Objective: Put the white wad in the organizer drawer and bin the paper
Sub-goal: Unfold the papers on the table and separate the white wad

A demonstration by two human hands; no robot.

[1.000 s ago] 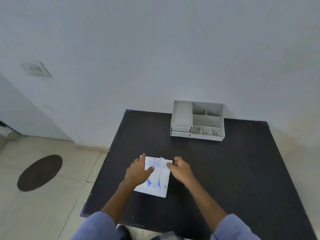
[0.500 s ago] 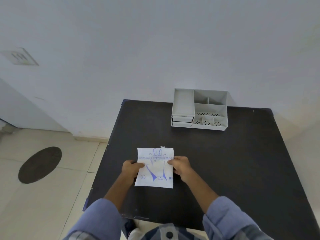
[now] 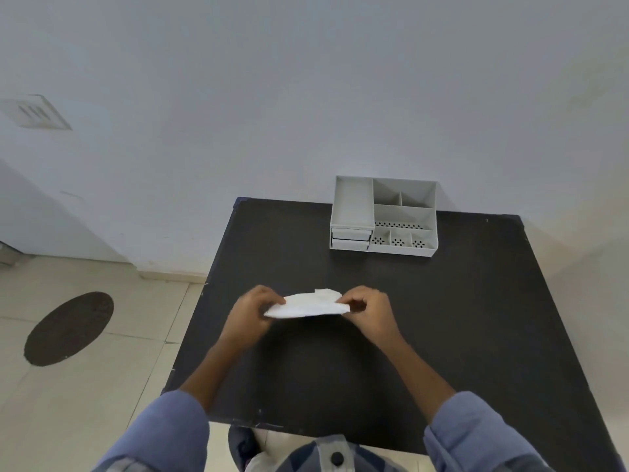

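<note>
- pale wall, tiled floor, black worktop (image 3: 442,335).
- left hand (image 3: 250,315) and right hand (image 3: 369,313) fingers pinch opposite ends of the white paper packet (image 3: 308,306), raised above the worktop.
- risk: an uneven pull may tear it and drop the contents.
- organizer (image 3: 384,216) well apart; visible compartments empty, drawers (image 3: 350,238) closed; no bin visible.

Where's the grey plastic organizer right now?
The grey plastic organizer sits at the black table's far edge against the wall, beyond the right hand.
</note>
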